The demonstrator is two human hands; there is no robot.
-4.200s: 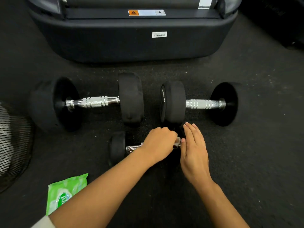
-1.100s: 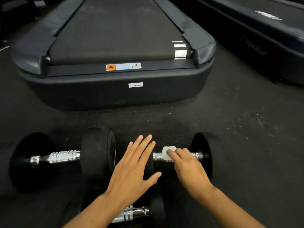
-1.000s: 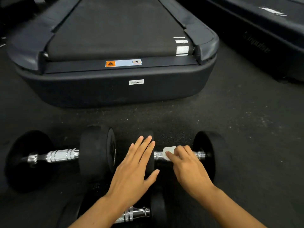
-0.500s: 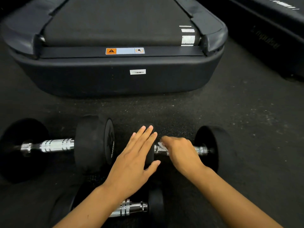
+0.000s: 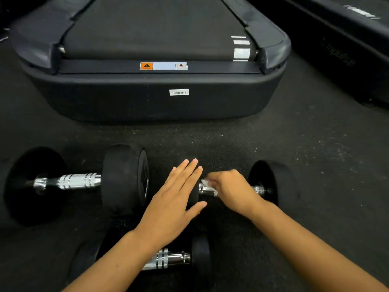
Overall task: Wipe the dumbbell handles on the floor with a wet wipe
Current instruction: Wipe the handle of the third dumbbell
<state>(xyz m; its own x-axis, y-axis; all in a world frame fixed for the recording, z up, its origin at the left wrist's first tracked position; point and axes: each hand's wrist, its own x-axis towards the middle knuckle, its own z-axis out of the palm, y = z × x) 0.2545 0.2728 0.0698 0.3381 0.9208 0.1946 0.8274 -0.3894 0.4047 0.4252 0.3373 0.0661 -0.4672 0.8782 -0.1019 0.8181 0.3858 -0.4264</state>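
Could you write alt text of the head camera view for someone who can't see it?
A right hand wipes the right dumbbell handle with a wet wipe while the flat left hand steadies its weight; two more dumbbells lie nearby, before a treadmill.

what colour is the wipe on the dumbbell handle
White. The wet wipe peeks out under the right hand in the head view.
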